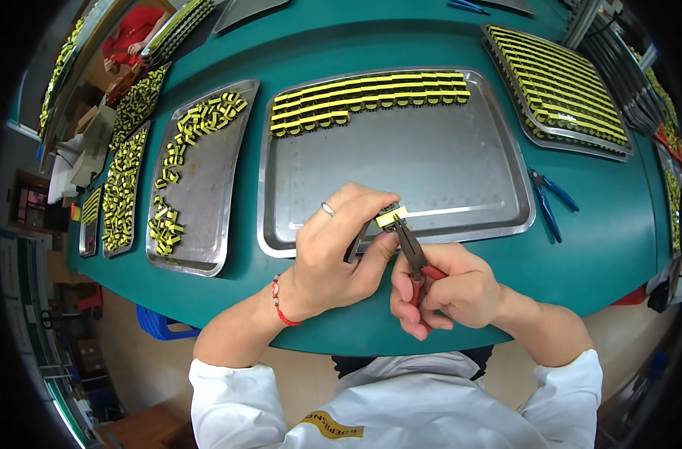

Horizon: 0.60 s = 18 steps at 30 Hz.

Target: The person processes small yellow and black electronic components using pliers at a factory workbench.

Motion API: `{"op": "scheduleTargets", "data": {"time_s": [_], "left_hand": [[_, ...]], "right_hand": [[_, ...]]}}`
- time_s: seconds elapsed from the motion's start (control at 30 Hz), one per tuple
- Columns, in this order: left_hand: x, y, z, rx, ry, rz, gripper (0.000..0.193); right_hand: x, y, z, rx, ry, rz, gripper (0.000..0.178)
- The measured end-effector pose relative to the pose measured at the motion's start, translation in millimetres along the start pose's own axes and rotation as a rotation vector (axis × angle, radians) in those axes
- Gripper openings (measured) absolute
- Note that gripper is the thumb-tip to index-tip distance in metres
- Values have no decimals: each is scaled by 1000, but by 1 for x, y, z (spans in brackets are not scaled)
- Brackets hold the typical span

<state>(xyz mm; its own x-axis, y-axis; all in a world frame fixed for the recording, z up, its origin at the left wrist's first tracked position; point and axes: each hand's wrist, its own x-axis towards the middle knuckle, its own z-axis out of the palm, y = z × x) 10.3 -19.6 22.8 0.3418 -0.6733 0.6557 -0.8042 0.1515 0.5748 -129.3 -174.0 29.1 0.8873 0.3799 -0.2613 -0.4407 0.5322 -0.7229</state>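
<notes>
So, L hand (337, 251) fingers pinch a small yellow-and-black block (391, 218) against the thumb; a dark strip-like thing (355, 245) also shows in that hand, kind unclear. R hand (453, 288) fingers are curled round red-handled, dark-nosed pliers (410, 247), tips at the block's yellow face; can't tell if they're nipping it. Block's held above near side of a wide rectangular steel tray (386, 161), neat rows of similar blocks (371, 99) at its far side. L of that: narrower steel tray (206, 179) w/ loose ones. R: blue-handled cutters (553, 198) on green bench (610, 217).
</notes>
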Motion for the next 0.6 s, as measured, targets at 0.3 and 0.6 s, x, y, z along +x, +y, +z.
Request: {"op": "scheduleTargets", "data": {"time_s": [0.3, 0.6], "left_hand": [[-4, 8, 10, -375, 69, -408, 16], [-8, 17, 18, -645, -20, -540, 13]], "right_hand": [[15, 20, -5, -1073, 559, -890, 41], [31, 23, -14, -1180, 684, -1199, 47]]}}
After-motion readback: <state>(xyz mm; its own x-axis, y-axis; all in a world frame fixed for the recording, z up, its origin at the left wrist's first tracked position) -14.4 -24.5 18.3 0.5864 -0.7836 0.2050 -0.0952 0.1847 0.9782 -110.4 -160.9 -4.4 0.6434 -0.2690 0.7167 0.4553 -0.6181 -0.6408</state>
